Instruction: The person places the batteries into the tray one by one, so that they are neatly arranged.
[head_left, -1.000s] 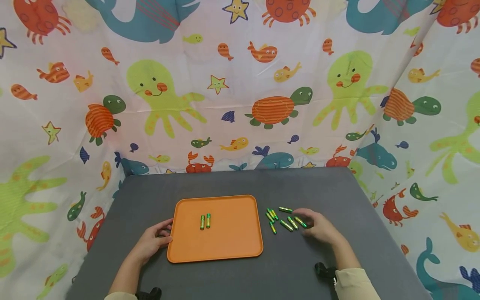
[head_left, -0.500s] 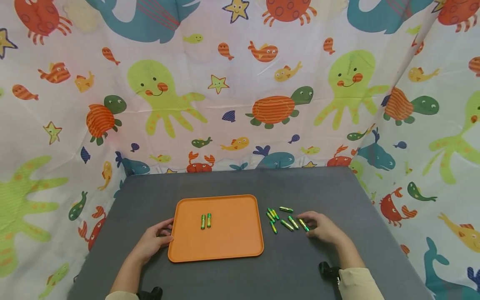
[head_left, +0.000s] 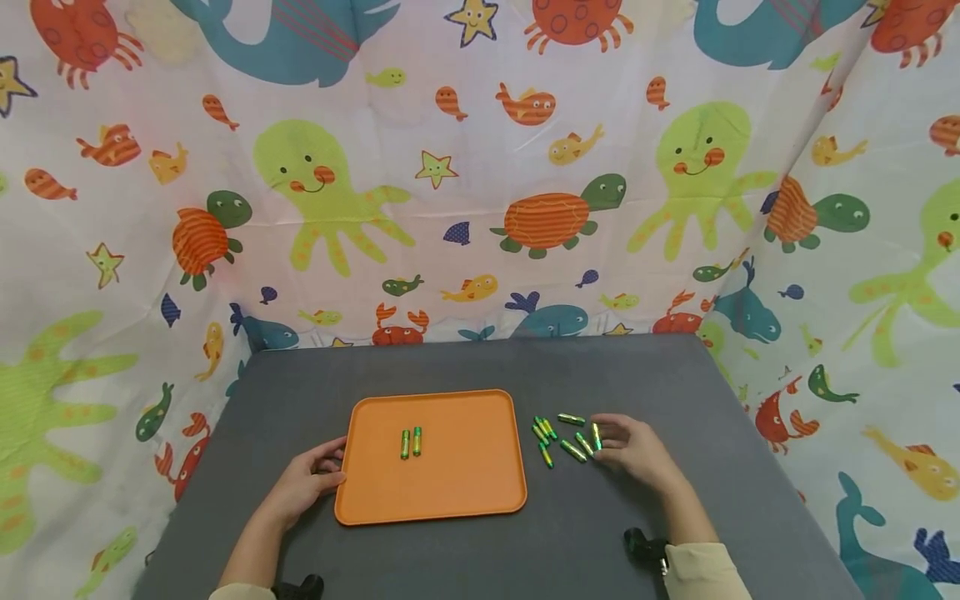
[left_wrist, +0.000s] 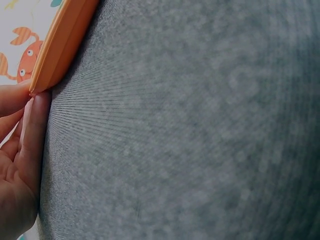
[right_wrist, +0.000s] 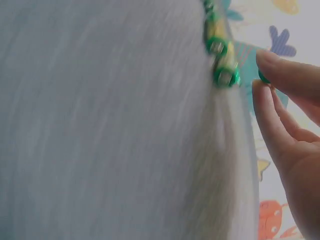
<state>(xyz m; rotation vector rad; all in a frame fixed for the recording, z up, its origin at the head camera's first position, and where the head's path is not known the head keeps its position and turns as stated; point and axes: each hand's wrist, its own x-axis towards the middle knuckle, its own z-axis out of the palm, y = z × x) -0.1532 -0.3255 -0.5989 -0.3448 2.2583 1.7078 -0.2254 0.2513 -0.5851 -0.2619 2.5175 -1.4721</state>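
Head view: right hand [head_left: 637, 450] pinching one battery [head_left: 596, 436] right of the orange tray [head_left: 450, 492], beside loose batteries [head_left: 558, 437]. Two batteries [head_left: 410, 442] on the tray. Left hand [head_left: 307, 483] relaxed, touching the tray's left edge.

Left wrist: fingers [left_wrist: 32, 135] against the tray rim [left_wrist: 62, 42].

Right wrist: fingertips [right_wrist: 280, 70] pinching.

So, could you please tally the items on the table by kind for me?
Tray: 1
Batteries on the tray: 2
Loose batteries on the table: 7, as far as their small size lets me tell, including one pinched by the right hand
Total: 10 things, 9 of them batteries
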